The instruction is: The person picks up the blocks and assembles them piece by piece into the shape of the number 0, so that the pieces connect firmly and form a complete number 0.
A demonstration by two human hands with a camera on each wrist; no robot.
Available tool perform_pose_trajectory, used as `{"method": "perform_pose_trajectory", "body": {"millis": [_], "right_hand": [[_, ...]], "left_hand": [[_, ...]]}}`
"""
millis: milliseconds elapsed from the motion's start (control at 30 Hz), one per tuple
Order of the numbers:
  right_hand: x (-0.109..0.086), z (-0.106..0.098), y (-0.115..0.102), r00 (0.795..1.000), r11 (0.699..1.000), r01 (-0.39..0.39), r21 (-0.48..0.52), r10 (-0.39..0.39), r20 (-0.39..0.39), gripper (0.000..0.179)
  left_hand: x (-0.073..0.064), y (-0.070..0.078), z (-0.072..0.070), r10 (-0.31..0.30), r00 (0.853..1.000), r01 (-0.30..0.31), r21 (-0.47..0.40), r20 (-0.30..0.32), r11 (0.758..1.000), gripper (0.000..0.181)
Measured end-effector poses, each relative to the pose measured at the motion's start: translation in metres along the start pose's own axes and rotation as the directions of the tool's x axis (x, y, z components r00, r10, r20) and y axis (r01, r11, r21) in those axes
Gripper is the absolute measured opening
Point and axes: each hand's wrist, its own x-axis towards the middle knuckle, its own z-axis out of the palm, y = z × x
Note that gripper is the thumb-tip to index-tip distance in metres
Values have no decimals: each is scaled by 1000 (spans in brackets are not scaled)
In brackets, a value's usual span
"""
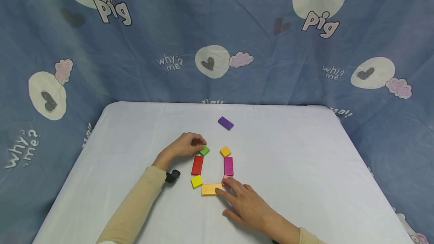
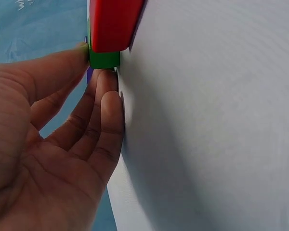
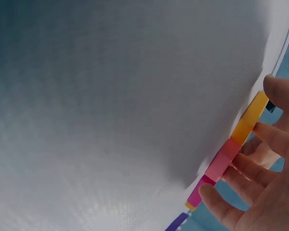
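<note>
My left hand (image 1: 185,145) pinches a small green block (image 1: 205,150) between thumb and fingers, at the far end of a red rectangular block (image 1: 197,165). The left wrist view shows the thumb on the edge of the green block (image 2: 104,59), its other side partly hidden. My right hand (image 1: 249,204) spreads over the near right corner of the block arrangement. Its fingertips touch a pink block (image 3: 222,160), mostly covered in the head view, and a light orange rectangular block (image 1: 209,189). A magenta block (image 1: 228,166) lies just beyond the pink one.
A yellow square block (image 1: 196,181) sits between the red and light orange blocks. An orange square block (image 1: 225,151) stands at the magenta block's far end. Farther back lies a purple block (image 1: 225,123). A white cloth covers the table (image 1: 305,168), with a blue printed curtain behind.
</note>
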Motion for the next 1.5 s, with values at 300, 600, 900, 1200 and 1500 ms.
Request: {"method": "perform_pose_trajectory", "body": {"millis": [300,600,900,1200,1500], "right_hand": [[1,1,-3,1000,1000,4,11,-4,-8,61],[3,2,-5,1000,1000,-12,19,12,21,60],[-2,4,-1,999,1000,22,-12,-23,-46,61],[-6,3,-2,998,1000,29,-8,-29,-59,60],[-4,1,0,999,1000,24,-13,-24,-48,60]], "left_hand": [[-6,-2,-1,2,1000,-2,-3,-5,1000,13],[-10,-3,-2,-1,1000,1,23,-6,1000,14],[-8,2,2,6,1000,-6,18,-4,1000,14],[-12,1,5,30,997,-27,42,-72,999,25],[-68,35,8,112,972,-71,194,-208,979,28]]}}
